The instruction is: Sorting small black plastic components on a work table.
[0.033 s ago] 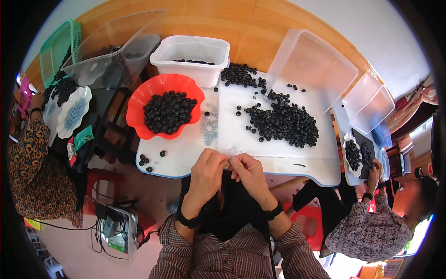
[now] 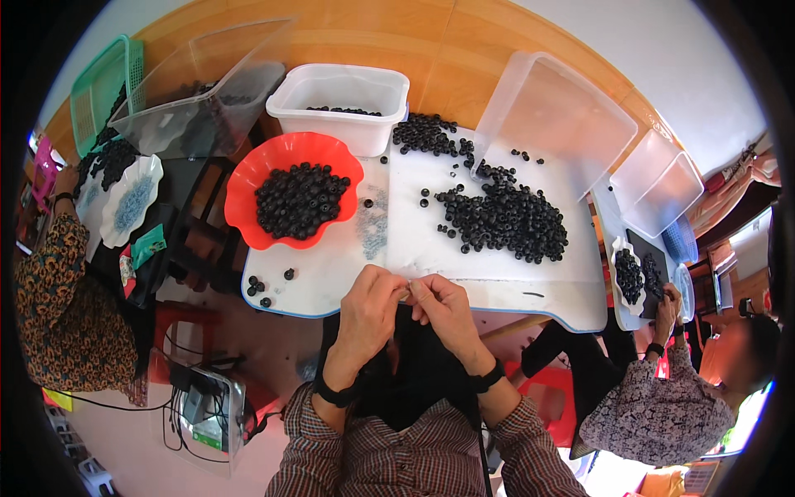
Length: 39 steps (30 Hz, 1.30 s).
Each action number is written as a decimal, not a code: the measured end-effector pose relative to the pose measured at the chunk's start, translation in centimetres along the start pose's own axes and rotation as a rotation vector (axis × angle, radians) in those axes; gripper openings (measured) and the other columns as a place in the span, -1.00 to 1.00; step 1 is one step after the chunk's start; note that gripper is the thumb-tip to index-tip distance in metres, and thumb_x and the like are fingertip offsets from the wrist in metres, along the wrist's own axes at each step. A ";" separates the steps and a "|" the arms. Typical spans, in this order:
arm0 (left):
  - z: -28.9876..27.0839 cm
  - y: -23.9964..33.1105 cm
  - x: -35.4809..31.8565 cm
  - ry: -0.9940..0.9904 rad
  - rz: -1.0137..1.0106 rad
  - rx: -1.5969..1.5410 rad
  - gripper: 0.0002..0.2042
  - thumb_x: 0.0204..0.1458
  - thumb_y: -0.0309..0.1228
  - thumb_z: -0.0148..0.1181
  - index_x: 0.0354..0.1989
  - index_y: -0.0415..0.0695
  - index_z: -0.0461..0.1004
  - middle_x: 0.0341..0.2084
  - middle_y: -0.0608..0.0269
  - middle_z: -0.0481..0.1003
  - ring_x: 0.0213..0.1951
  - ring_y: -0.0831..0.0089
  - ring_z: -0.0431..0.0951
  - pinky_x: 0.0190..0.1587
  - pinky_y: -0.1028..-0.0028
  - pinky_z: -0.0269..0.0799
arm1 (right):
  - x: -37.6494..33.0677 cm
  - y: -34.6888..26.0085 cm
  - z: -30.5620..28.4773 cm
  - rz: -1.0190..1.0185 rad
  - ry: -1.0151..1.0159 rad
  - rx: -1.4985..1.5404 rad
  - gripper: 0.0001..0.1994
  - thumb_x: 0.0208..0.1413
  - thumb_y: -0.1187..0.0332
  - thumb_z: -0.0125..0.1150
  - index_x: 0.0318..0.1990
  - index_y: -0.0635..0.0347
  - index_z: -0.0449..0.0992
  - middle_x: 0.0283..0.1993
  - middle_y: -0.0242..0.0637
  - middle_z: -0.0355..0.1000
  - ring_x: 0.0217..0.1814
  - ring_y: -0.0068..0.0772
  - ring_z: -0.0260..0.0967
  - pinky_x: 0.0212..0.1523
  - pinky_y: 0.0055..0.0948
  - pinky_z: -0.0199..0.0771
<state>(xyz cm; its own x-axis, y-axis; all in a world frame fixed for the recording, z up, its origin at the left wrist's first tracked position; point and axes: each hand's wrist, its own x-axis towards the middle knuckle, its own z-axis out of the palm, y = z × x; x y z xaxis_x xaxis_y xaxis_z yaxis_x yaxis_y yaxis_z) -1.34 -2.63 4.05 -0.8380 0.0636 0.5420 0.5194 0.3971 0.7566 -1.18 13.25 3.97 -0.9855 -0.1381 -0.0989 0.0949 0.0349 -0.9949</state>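
Observation:
At the near edge of the white table (image 2: 497,291), my left hand (image 2: 371,305) and my right hand (image 2: 443,308) meet with fingertips pinched together. What they hold between them is too small and covered to make out. Just beyond my left hand lies a scatter of tiny pale blue-grey pieces (image 2: 374,228). A red scalloped bowl (image 2: 240,186) to the left holds a heap of small round black parts (image 2: 302,199) with holes. Past my right hand, a loose pile of the same black parts (image 2: 509,219) spreads over the table.
A white tub (image 2: 335,128) with black parts stands behind the bowl. A clear plastic bin (image 2: 563,116) leans at the back right. Several black parts (image 2: 257,286) lie near the left corner. One person (image 2: 79,315) works at left, another (image 2: 662,398) at right.

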 end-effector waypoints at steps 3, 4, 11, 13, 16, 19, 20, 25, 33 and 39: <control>0.3 0.0 -0.1 0.001 -0.004 -0.010 -0.93 0.05 -0.60 0.17 -0.29 -0.24 0.49 -0.40 0.10 0.42 -0.41 0.16 0.51 -0.40 0.32 0.44 | 0.0 0.1 -0.5 0.051 -0.038 0.086 -0.76 0.32 0.24 0.09 -0.22 0.26 0.51 -0.42 -0.44 0.45 -0.51 -0.73 0.31 -0.49 -0.72 0.32; 0.4 0.0 -0.1 0.001 -0.005 -0.010 -0.93 0.05 -0.60 0.17 -0.29 -0.24 0.49 -0.40 0.10 0.42 -0.41 0.16 0.51 -0.40 0.32 0.44 | 0.0 0.2 -0.8 0.069 -0.051 0.103 -0.76 0.32 0.24 0.09 -0.22 0.25 0.51 -0.41 -0.44 0.45 -0.51 -0.73 0.30 -0.50 -0.74 0.32; 1.2 0.5 0.1 0.012 -0.045 -0.087 -0.94 0.09 -0.58 0.16 -0.28 -0.23 0.49 -0.42 0.10 0.43 -0.43 0.16 0.50 -0.39 0.32 0.41 | -0.3 -0.4 -1.3 0.036 -0.061 0.146 -0.79 0.33 0.27 0.07 -0.21 0.25 0.49 -0.38 -0.43 0.45 -0.47 -0.74 0.30 -0.46 -0.73 0.33; 1.5 0.7 0.2 0.020 -0.045 -0.090 -0.95 0.11 -0.56 0.15 -0.28 -0.23 0.48 -0.43 0.10 0.43 -0.43 0.16 0.50 -0.39 0.32 0.41 | -0.5 -0.6 -1.2 -0.022 -0.039 0.106 -0.79 0.33 0.29 0.06 -0.20 0.26 0.48 -0.36 -0.43 0.45 -0.46 -0.72 0.31 -0.44 -0.71 0.34; 2.0 0.8 0.2 0.026 -0.068 -0.111 -0.97 0.14 -0.54 0.14 -0.30 -0.24 0.47 -0.44 0.10 0.44 -0.44 0.16 0.50 -0.40 0.33 0.41 | -0.7 -0.2 -1.1 -0.095 0.001 0.071 -0.81 0.33 0.33 0.05 -0.19 0.29 0.47 -0.35 -0.42 0.45 -0.44 -0.71 0.32 -0.43 -0.69 0.35; 2.5 1.0 0.1 0.048 -0.141 -0.135 -0.95 0.15 -0.53 0.14 -0.31 -0.24 0.46 -0.45 0.09 0.44 -0.46 0.18 0.51 -0.41 0.33 0.41 | -1.0 -0.3 -0.6 -0.127 0.057 0.022 -0.83 0.31 0.35 0.08 -0.18 0.30 0.46 -0.34 -0.41 0.44 -0.40 -0.69 0.34 -0.39 -0.68 0.36; 2.7 1.0 0.0 0.064 -0.157 -0.129 -0.94 0.16 -0.51 0.13 -0.32 -0.25 0.46 -0.46 0.08 0.45 -0.45 0.18 0.52 -0.41 0.33 0.41 | -1.0 -0.3 -0.5 -0.127 0.056 0.024 -0.83 0.31 0.35 0.08 -0.18 0.30 0.46 -0.34 -0.41 0.44 -0.40 -0.69 0.34 -0.39 -0.68 0.36; 3.3 0.6 -0.2 0.069 -0.277 -0.173 -0.88 0.20 -0.46 0.11 -0.30 -0.28 0.46 -0.49 0.11 0.49 -0.50 0.31 0.53 -0.45 0.39 0.42 | -0.9 0.0 -0.4 -0.254 0.160 -0.162 -0.91 0.27 0.45 0.11 -0.18 0.29 0.44 -0.36 -0.42 0.44 -0.43 -0.71 0.34 -0.41 -0.67 0.38; 3.3 0.4 1.1 0.053 -0.584 -0.382 -0.84 0.21 -0.43 0.13 -0.29 -0.31 0.51 -0.52 0.25 0.52 -0.58 0.64 0.48 -0.57 0.62 0.38 | -0.1 1.5 -1.4 -0.291 0.291 -0.235 -0.92 0.16 0.51 0.21 -0.24 0.30 0.46 -0.43 -0.36 0.45 -0.47 -0.66 0.35 -0.44 -0.61 0.38; 4.7 -2.6 1.7 0.103 -0.186 0.042 -0.94 0.08 -0.56 0.19 -0.31 -0.29 0.55 -0.48 0.14 0.55 -0.53 0.43 0.55 -0.48 0.48 0.44 | 0.0 1.6 -1.9 -0.230 0.308 -0.167 -0.91 0.15 0.50 0.24 -0.25 0.31 0.46 -0.46 -0.41 0.44 -0.47 -0.72 0.33 -0.45 -0.64 0.36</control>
<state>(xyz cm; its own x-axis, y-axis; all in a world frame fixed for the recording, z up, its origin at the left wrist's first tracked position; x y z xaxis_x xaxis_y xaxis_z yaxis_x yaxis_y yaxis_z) -4.93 0.69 1.28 -0.8960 -0.1073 0.4310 0.3486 0.4314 0.8321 -1.32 15.16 2.42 -0.9767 0.1408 0.1619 -0.1318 0.2016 -0.9705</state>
